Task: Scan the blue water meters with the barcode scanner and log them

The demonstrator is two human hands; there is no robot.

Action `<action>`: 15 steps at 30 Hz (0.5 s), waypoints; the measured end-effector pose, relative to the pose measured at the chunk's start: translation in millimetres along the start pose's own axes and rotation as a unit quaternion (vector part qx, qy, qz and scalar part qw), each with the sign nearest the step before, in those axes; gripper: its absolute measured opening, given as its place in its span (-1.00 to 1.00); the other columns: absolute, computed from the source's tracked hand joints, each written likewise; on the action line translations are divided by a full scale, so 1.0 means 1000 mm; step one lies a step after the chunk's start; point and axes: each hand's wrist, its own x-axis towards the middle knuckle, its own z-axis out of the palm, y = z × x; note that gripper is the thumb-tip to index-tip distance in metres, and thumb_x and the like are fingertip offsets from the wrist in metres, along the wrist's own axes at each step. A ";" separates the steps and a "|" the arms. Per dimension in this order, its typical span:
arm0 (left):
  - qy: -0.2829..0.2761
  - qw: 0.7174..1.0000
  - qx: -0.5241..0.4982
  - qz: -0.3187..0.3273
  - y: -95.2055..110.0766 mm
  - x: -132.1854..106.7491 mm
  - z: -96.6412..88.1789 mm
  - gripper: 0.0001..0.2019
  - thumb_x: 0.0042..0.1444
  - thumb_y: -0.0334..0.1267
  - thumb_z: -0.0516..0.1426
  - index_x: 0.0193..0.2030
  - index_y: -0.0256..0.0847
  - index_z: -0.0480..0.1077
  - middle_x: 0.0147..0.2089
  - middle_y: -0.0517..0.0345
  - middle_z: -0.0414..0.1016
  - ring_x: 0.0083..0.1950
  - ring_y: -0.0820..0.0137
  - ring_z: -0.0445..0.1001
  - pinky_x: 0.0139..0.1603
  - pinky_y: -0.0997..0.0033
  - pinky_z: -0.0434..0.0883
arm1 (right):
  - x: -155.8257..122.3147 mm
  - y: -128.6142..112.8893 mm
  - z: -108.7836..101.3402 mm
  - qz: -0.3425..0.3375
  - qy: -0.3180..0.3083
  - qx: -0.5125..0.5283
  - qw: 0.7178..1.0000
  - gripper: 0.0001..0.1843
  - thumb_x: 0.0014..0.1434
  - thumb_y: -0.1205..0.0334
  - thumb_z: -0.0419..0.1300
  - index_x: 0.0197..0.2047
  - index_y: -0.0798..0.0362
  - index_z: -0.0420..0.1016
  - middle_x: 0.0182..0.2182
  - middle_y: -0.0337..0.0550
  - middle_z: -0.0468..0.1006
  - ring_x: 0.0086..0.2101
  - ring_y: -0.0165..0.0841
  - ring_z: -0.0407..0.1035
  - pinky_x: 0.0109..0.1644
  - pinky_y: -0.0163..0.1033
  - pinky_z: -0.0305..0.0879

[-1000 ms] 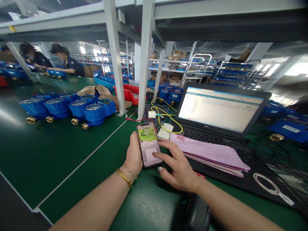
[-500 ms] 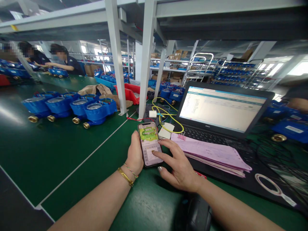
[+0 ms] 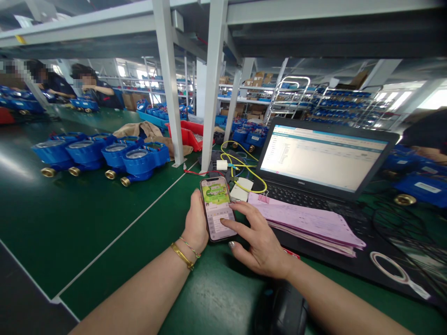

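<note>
Gripping the black-edged, rectangular smartphone at frame centre, the left hand might lose it if the loosely spread, empty right hand pressed hard.

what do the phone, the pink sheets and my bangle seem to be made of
Phone: probably smooth glass in front, going by its flat, lit face; back hidden. Pink sheets: matte paper, from the writing and thin stacked edges. Bangle: shiny gold-coloured metal, by its glints; solid or plated, unclear.

Green bench carries blue meters and laptop.
</note>
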 end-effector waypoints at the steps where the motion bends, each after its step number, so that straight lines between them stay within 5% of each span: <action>1: 0.002 1.000 0.009 0.003 0.000 0.000 0.000 -0.43 0.12 0.13 0.09 -0.01 -0.39 0.42 -0.16 -0.07 0.51 -0.15 0.14 0.50 -0.07 0.26 0.44 | 0.000 0.000 0.000 0.000 -0.001 -0.001 1.000 -0.55 0.13 0.29 0.12 0.11 0.09 0.42 0.19 0.13 0.22 0.21 -0.02 0.10 0.19 0.21 0.23; 15: -0.008 1.000 0.030 0.004 0.000 0.000 0.000 -0.42 0.12 0.16 0.06 -0.01 -0.39 0.42 -0.15 -0.09 0.51 -0.12 0.12 0.50 -0.05 0.24 0.44 | -0.001 0.001 -0.001 -0.021 -0.005 0.008 1.000 -0.57 0.14 0.28 0.11 0.10 0.09 0.41 0.21 0.12 0.21 0.22 -0.02 0.07 0.20 0.21 0.22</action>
